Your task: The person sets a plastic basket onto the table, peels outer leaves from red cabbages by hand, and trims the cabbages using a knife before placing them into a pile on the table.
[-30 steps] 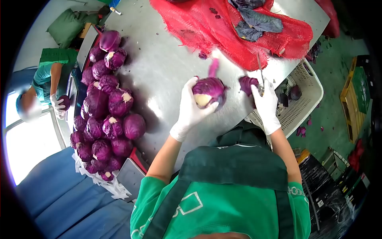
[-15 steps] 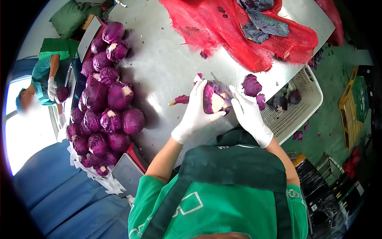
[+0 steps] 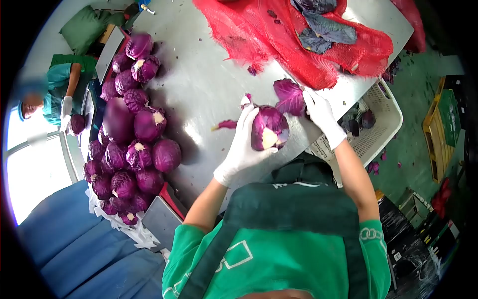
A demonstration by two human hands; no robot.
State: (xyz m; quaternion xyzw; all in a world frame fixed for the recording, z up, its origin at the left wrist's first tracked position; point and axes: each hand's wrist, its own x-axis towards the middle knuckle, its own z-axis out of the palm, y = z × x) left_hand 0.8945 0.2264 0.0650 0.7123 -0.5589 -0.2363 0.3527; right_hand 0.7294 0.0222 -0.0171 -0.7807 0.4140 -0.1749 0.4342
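Observation:
A red cabbage (image 3: 269, 124) with its pale cut stem turned toward me is gripped by my left hand (image 3: 244, 149), gloved in white, over the metal table (image 3: 199, 74). My right hand (image 3: 321, 113), also in a white glove, pinches a loose purple leaf (image 3: 290, 97) just up and right of the cabbage. A narrow leaf piece (image 3: 225, 124) lies left of my left hand, and a small scrap (image 3: 246, 100) shows near its fingertips. I cannot make out a knife in either hand.
Many red cabbages (image 3: 167, 155) are piled along the table's left side. Red mesh netting (image 3: 249, 35) with dark leaves (image 3: 328, 27) lies at the far side. A white crate (image 3: 391, 127) with dark scraps stands at right. At far left another person (image 3: 57, 92) handles a cabbage.
My right hand went from holding a knife to the cabbage, then out to the upper right with a leaf. The cabbage stays in my left hand. The narrow leaf piece now lies on the table.

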